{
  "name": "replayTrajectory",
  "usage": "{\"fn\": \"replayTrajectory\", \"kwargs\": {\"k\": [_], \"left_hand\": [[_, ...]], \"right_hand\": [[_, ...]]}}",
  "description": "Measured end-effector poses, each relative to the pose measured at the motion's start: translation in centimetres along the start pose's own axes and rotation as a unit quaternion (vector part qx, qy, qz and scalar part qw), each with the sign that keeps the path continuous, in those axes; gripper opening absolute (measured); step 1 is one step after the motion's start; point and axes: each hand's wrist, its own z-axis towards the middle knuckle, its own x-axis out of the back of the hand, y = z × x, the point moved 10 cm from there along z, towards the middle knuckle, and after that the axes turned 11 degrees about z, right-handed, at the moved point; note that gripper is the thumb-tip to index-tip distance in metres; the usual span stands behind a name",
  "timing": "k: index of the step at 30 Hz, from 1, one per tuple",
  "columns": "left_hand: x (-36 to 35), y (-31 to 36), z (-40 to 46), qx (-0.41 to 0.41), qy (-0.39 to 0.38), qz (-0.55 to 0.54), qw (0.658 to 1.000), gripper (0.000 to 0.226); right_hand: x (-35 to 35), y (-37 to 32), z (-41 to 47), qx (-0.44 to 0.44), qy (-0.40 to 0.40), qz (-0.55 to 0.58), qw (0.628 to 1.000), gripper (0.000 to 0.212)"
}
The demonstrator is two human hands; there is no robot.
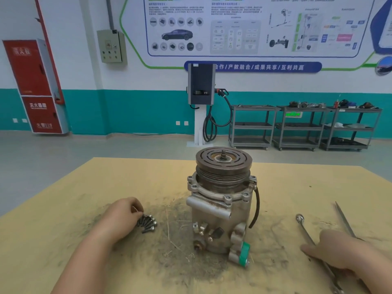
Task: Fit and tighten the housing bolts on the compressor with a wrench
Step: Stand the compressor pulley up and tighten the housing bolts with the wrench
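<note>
The compressor (220, 209) stands upright in the middle of the wooden table (63, 219), its rusty pulley on top. To its left lies a small heap of dark housing bolts (147, 222). My left hand (122, 214) reaches into that heap, its fingertips curled at one bolt. A long metal wrench (305, 232) lies on the right side of the table. My right hand (339, 250) rests flat across the wrench's shaft, fingers straight.
A thin metal rod or file (344, 219) lies to the right of the wrench. Dark grime and bits of straw cover the table around the compressor. Beyond the table stand a charging post (201, 98) and several grey shelf carts (301, 126).
</note>
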Motion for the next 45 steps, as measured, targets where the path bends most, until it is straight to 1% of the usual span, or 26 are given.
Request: {"fn": "replayTrajectory", "kwargs": {"k": [4, 5, 6, 7, 8, 9, 10, 11, 12, 14, 15, 16, 17, 18, 19, 20, 21, 22, 24, 26, 28, 32, 34, 38, 41, 45], "left_hand": [[-2.6, 1.6, -0.9, -0.042, -0.093, -0.003, 0.995, 0.013], [-2.8, 1.8, -1.0, -0.049, -0.103, 0.015, 0.993, 0.015], [-2.8, 2.0, -1.2, -0.056, -0.107, 0.034, 0.992, 0.017], [-2.8, 2.0, -1.2, -0.061, -0.109, 0.048, 0.991, 0.02], [-2.9, 2.0, -1.1, -0.065, -0.109, 0.056, 0.99, 0.021], [-2.9, 2.0, -1.0, -0.069, -0.108, 0.064, 0.99, 0.022], [-3.0, 2.1, -0.9, -0.073, -0.105, 0.075, 0.989, 0.024], [-3.0, 2.2, -0.9, -0.078, -0.104, 0.086, 0.988, 0.025], [-3.2, 2.4, -0.8, -0.083, -0.103, 0.093, 0.987, 0.026], [-3.5, 2.6, -0.6, -0.09, -0.102, 0.099, 0.986, 0.024], [-3.6, 2.7, -0.6, -0.092, -0.101, 0.104, 0.985, 0.023], [-3.7, 2.8, -0.7, -0.095, -0.099, 0.107, 0.985, 0.022], [-3.8, 2.9, -0.7, -0.094, -0.097, 0.106, 0.985, 0.021], [-3.6, 3.0, -0.7, -0.094, -0.092, 0.101, 0.986, 0.021], [-3.1, 3.4, -0.8, -0.095, -0.08, 0.085, 0.989, 0.02], [-2.1, 4.0, -1.1, -0.096, -0.055, 0.05, 0.993, 0.019], [-0.7, 4.7, -1.5, -0.097, -0.016, -0.011, 0.995, 0.017], [1.1, 5.7, -2.1, -0.101, 0.03, -0.092, 0.99, 0.015], [4.4, 8.3, -4.4, -0.137, 0.105, -0.262, 0.95, 0.015], [6.3, 11.5, -7.4, -0.201, 0.123, -0.386, 0.892, 0.021], [6.6, 14.0, -10.3, -0.248, 0.129, -0.45, 0.848, 0.019], [5.3, 16.4, -12.6, -0.27, 0.154, -0.514, 0.8, 0.01], [5.0, 16.8, -12.6, -0.264, 0.185, -0.506, 0.8, 0.009], [5.0, 16.6, -12.5, -0.243, 0.273, -0.418, 0.832, 0.018], [4.0, 16.7, -11.9, -0.229, 0.261, -0.406, 0.845, 0.02], [3.5, 16.7, -11.4, -0.216, 0.27, -0.394, 0.852, 0.024]], "right_hand": [[-0.2, -0.2, 0.6, 0.02, 0.028, 0.002, 0.999, 0.027], [0.0, -0.4, 0.5, 0.027, 0.038, 0.028, 0.999, 0.027], [0.2, -0.6, 0.3, 0.031, 0.043, 0.086, 0.995, 0.03], [0.3, -1.0, -0.1, 0.037, 0.037, 0.182, 0.982, 0.033], [0.5, -1.8, -0.6, 0.053, 0.025, 0.324, 0.944, 0.034], [0.9, -2.9, -1.2, 0.074, 0.011, 0.476, 0.876, 0.032], [1.7, -4.0, -1.8, 0.099, 0.014, 0.605, 0.79, 0.027], [2.8, -5.0, -2.7, 0.125, 0.024, 0.704, 0.698, 0.021], [3.9, -5.8, -3.6, 0.148, 0.04, 0.769, 0.621, 0.014], [5.9, -7.7, -5.4, 0.201, 0.067, 0.841, 0.499, 0.003], [6.6, -8.6, -6.3, 0.222, 0.077, 0.861, 0.451, 0.009], [6.9, -9.3, -7.1, 0.237, 0.087, 0.875, 0.413, 0.014], [6.9, -9.9, -7.6, 0.252, 0.092, 0.884, 0.382, 0.016], [6.7, -10.6, -8.2, 0.267, 0.092, 0.887, 0.365, 0.017], [6.4, -11.2, -8.8, 0.288, 0.087, 0.884, 0.357, 0.014], [6.0, -11.7, -9.2, 0.307, 0.084, 0.877, 0.359, 0.01], [5.7, -11.9, -9.6, 0.321, 0.087, 0.869, 0.365, 0.005], [5.4, -12.0, -9.9, 0.334, 0.091, 0.861, 0.374, 0.008], [5.3, -12.1, -10.2, 0.356, 0.098, 0.843, 0.39, 0.015], [5.4, -12.1, -10.5, 0.365, 0.11, 0.834, 0.399, 0.016], [5.8, -11.5, -10.7, 0.37, 0.135, 0.832, 0.391, 0.014], [6.2, -9.8, -10.5, 0.351, 0.175, 0.845, 0.363, 0.007], [5.9, -9.4, -9.9, 0.325, 0.169, 0.862, 0.351, 0.015], [4.8, -9.3, -8.7, 0.282, 0.145, 0.891, 0.326, 0.019], [4.4, -9.2, -8.1, 0.257, 0.131, 0.907, 0.307, 0.018], [3.7, -9.4, -7.6, 0.228, 0.107, 0.919, 0.305, 0.017]]}}
